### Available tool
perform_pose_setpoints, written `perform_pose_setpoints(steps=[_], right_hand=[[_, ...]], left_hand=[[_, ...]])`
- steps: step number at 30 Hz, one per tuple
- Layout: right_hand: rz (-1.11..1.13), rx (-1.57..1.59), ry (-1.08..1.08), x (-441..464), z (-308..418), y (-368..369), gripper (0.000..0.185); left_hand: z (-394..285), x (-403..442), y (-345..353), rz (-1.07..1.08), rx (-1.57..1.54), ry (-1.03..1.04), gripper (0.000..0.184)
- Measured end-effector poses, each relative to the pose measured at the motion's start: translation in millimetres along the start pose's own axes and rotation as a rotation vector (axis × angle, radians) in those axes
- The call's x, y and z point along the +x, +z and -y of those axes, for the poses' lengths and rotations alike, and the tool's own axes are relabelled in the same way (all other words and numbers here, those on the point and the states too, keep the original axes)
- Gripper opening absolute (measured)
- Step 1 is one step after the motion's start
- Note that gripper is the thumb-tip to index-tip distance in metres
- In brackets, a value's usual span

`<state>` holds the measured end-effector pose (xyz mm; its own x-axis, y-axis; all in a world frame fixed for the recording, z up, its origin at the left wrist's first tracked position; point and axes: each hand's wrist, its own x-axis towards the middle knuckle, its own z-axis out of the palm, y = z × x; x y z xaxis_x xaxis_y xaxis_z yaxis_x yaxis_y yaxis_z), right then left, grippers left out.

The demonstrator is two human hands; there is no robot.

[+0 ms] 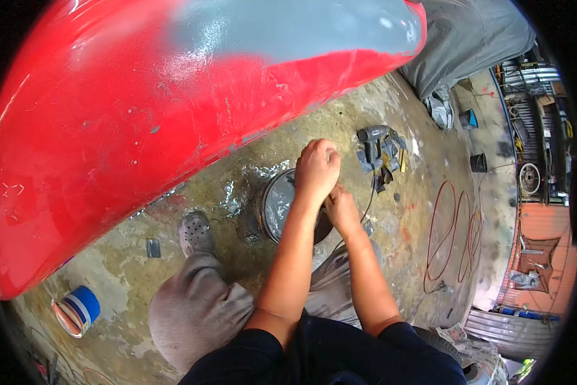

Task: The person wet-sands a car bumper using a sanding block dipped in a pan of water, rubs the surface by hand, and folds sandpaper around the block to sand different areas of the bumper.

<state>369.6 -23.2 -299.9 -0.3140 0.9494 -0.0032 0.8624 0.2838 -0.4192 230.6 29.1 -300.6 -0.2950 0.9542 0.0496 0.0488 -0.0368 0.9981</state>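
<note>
Both of my hands are close together over the right side of a round bucket [279, 204] of greyish water on the floor. My left hand [318, 168] is closed, its fingers curled over, and sits farther forward. Just behind and to its right, my right hand [341, 208] is also closed, nearly touching it. Whatever they grip, if anything, is hidden by the fingers. Ahead and to the left, a large glossy red panel [121, 141] with a grey patch [288, 29] looks wet along its lower edge.
A heat-gun-shaped tool [373, 133] lies by dark sheet scraps [384, 163] on the wet concrete floor. A blue tub [83, 307] stands at lower left. Red hose [444, 234] loops at right, near shelves [548, 135]. A grey cover [468, 38] drapes something at the back.
</note>
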Motion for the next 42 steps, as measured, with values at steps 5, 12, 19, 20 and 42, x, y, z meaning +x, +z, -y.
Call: perform_pose_setpoints(steps=[5, 12, 19, 20, 42], right_hand=[[-0.112, 0.083, 0.131, 16.1, 17.8, -31.2, 0.018], [-0.374, 0.490, 0.367, 31.2, -4.5, -43.9, 0.065], [-0.439, 1.042, 0.732, 35.1, 14.0, -41.6, 0.093], [-0.415, 1.145, 0.714, 36.6, 22.1, -40.7, 0.088], [-0.262, -0.001, -0.036, 94.7, 151.3, -89.1, 0.029]], left_hand=[[16.6, 2.2, -41.0, 0.598, 0.036, -0.210, 0.031], [13.2, 2.5, -46.1, 0.492, -0.142, -0.220, 0.023], [8.3, 4.9, -45.1, 0.317, -0.398, -0.337, 0.020], [7.2, 4.6, -42.3, 0.293, -0.459, -0.349, 0.020], [-25.3, 21.1, -50.1, -0.367, 0.009, 0.322, 0.041]])
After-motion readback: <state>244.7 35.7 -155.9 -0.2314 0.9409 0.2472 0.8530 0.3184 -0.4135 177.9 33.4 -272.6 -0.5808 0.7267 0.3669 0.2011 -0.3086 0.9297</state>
